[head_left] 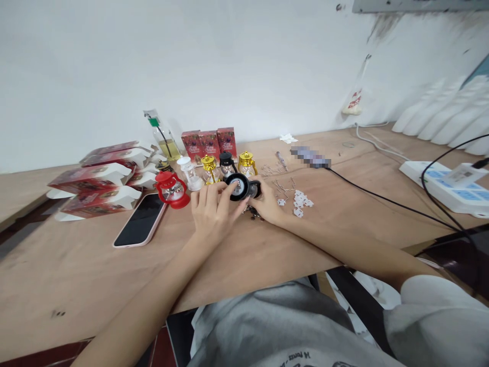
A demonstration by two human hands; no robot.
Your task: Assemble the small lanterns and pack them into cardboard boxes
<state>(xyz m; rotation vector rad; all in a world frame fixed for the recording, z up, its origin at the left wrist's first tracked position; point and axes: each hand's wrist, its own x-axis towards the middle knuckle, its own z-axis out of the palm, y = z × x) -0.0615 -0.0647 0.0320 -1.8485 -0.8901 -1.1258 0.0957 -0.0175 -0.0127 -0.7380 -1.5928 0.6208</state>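
Black lantern [240, 190] held just above the surface [214, 275], tipped so that its round base faces the wearer. Right hand [266, 205]: grip wrapped around the lantern's body. Left hand [210, 208]: fingers at the base, index finger over its middle; cannot tell whether this grip pinches a small part. Small dark pieces [254, 214] lie below the hands. Behind, left to right: red lantern [173, 196], white lantern [189, 173], then two gold lanterns [210, 168] with another dark lantern [226, 159] between them. Phone [139, 221] lies left of the left hand; white plastic pieces [301, 200] lie right of the right hand.
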